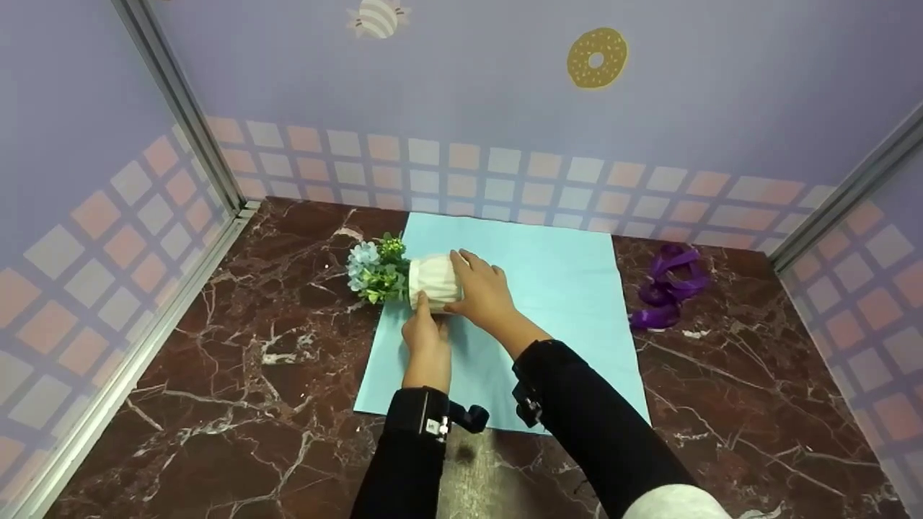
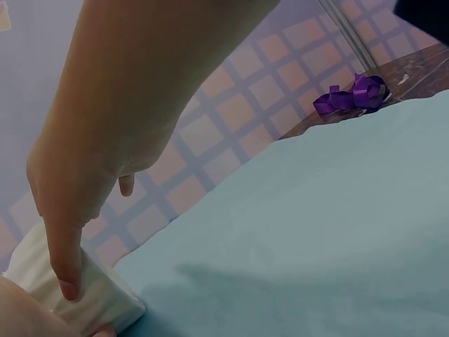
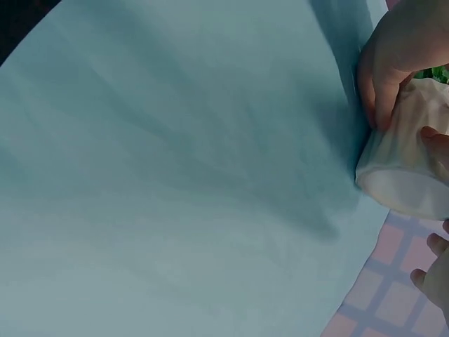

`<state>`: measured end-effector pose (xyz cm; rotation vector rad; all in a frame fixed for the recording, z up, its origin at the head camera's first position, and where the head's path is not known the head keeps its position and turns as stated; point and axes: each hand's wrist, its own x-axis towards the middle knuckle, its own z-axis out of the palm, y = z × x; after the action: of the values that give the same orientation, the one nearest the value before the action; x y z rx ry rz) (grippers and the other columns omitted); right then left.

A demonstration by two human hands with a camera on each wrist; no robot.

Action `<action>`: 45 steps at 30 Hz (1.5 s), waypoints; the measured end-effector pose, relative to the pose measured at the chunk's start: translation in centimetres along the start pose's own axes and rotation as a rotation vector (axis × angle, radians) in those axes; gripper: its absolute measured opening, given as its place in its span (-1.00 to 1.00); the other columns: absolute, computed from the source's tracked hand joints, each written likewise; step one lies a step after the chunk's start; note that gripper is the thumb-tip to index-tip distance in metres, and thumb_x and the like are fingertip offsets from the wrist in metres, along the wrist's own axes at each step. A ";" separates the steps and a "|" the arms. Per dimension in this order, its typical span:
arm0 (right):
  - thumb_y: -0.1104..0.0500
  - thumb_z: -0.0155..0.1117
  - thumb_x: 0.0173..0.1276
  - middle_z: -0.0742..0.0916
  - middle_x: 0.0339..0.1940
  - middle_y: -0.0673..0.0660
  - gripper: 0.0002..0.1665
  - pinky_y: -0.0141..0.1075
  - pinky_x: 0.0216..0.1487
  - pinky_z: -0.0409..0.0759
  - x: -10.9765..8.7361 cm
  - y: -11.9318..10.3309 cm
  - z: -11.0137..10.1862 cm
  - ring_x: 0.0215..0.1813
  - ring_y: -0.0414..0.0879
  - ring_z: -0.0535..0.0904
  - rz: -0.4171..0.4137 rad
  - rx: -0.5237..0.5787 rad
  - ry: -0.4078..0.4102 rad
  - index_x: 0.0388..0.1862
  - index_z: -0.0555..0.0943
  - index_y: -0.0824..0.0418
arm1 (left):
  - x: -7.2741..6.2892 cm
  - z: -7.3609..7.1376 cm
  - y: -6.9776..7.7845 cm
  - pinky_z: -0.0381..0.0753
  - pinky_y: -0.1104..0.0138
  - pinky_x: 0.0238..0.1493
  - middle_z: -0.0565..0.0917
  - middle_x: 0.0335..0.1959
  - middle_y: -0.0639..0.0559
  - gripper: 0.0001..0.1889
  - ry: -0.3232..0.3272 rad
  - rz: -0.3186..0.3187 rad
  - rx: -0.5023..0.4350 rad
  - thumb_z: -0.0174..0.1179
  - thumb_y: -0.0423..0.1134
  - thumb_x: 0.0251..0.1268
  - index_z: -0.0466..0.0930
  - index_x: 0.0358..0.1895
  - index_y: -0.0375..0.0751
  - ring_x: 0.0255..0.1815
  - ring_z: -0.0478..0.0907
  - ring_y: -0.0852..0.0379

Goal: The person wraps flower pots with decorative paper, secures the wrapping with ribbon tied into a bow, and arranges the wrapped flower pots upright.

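A white ribbed flowerpot (image 1: 434,275) lies on its side over the left part of a light blue sheet (image 1: 555,288). Blue flowers with green leaves (image 1: 378,268) stick out of its mouth, pointing left past the sheet's edge. My left hand (image 1: 427,342) holds the pot from the near side, thumb along its wall close to the rim. At the base end my right hand (image 1: 489,294) grips it, fingers over the far side and thumb on the near side. The pot's smooth round base (image 3: 407,191) faces the right wrist camera.
A loosely coiled purple ribbon (image 1: 670,281) lies on the brown marbled tabletop (image 1: 721,375), right of the sheet. Lilac panels with a checked border (image 1: 469,169) stand at the back and both sides.
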<state>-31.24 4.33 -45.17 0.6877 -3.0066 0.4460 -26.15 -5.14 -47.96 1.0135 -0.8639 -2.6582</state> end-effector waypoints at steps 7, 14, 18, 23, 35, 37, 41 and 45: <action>-0.09 0.48 0.18 0.27 0.51 0.19 0.11 0.09 0.39 0.19 -0.4 -0.2 0.3 0.48 0.07 0.18 0.010 -0.015 0.018 0.56 0.10 0.18 | -0.2 -0.3 0.0 0.25 0.16 0.40 0.31 0.35 -0.27 -0.46 -0.017 0.000 -0.013 0.08 -0.16 0.48 0.26 0.36 -0.43 0.39 0.27 -0.11; -0.10 0.46 0.21 0.21 0.54 0.18 0.12 0.07 0.41 0.19 -0.5 -0.3 0.6 0.49 0.07 0.17 0.015 -0.015 0.011 0.58 0.05 0.13 | -0.1 -0.7 0.4 0.28 0.19 0.39 0.29 0.38 -0.28 -0.46 -0.016 -0.005 -0.066 0.10 -0.23 0.47 0.26 0.40 -0.40 0.40 0.26 -0.11; -0.08 0.43 0.24 0.17 0.56 0.19 0.11 0.08 0.42 0.17 -0.4 -0.3 0.6 0.50 0.07 0.15 0.008 0.015 0.001 0.59 0.01 0.12 | -0.2 -0.8 0.7 0.35 0.20 0.33 0.36 0.33 -0.24 -0.50 -0.018 0.007 -0.025 0.10 -0.20 0.47 0.32 0.36 -0.36 0.34 0.33 -0.11; -0.08 0.41 0.26 0.16 0.56 0.19 0.10 0.08 0.41 0.17 -0.2 -0.2 0.3 0.50 0.07 0.14 0.014 0.032 -0.015 0.59 0.00 0.13 | -0.3 -0.9 0.9 0.39 0.19 0.31 0.34 0.32 -0.26 -0.48 -0.006 0.006 -0.025 0.10 -0.21 0.47 0.27 0.39 -0.35 0.34 0.32 -0.15; -0.10 0.38 0.29 0.18 0.56 0.18 0.08 0.08 0.42 0.15 -0.1 0.0 0.6 0.51 0.05 0.13 0.040 0.052 -0.029 0.59 -0.01 0.13 | 0.0 -1.1 0.6 0.36 0.19 0.33 0.27 0.38 -0.28 -0.44 0.008 -0.013 0.012 0.10 -0.25 0.46 0.22 0.43 -0.34 0.38 0.26 -0.16; -0.10 0.37 0.30 0.18 0.56 0.17 0.07 0.08 0.43 0.14 -0.1 -0.2 0.6 0.51 0.05 0.13 0.044 0.052 -0.032 0.59 -0.01 0.12 | 0.2 -1.1 0.6 0.37 0.19 0.33 0.27 0.37 -0.29 -0.45 0.017 -0.007 0.010 0.10 -0.27 0.45 0.23 0.42 -0.35 0.37 0.27 -0.17; -0.13 0.37 0.29 0.20 0.55 0.17 0.06 0.09 0.43 0.13 -0.1 -0.3 0.5 0.51 0.04 0.13 0.055 0.033 -0.025 0.59 0.03 0.12 | 0.3 -1.0 0.5 0.34 0.18 0.34 0.25 0.39 -0.30 -0.42 0.004 -0.002 0.000 0.11 -0.30 0.44 0.20 0.45 -0.32 0.39 0.25 -0.15; -0.14 0.37 0.28 0.23 0.54 0.17 0.05 0.11 0.43 0.11 -0.2 -0.3 0.7 0.50 0.03 0.14 0.077 0.032 0.003 0.57 0.07 0.13 | 0.4 -1.0 0.0 0.30 0.21 0.37 0.20 0.43 -0.27 -0.39 -0.023 0.012 0.000 0.09 -0.31 0.45 0.13 0.50 -0.26 0.43 0.20 -0.13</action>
<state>-30.88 3.99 -45.74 0.5742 -3.0381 0.4988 -25.85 -5.77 -48.77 0.9761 -0.8722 -2.6649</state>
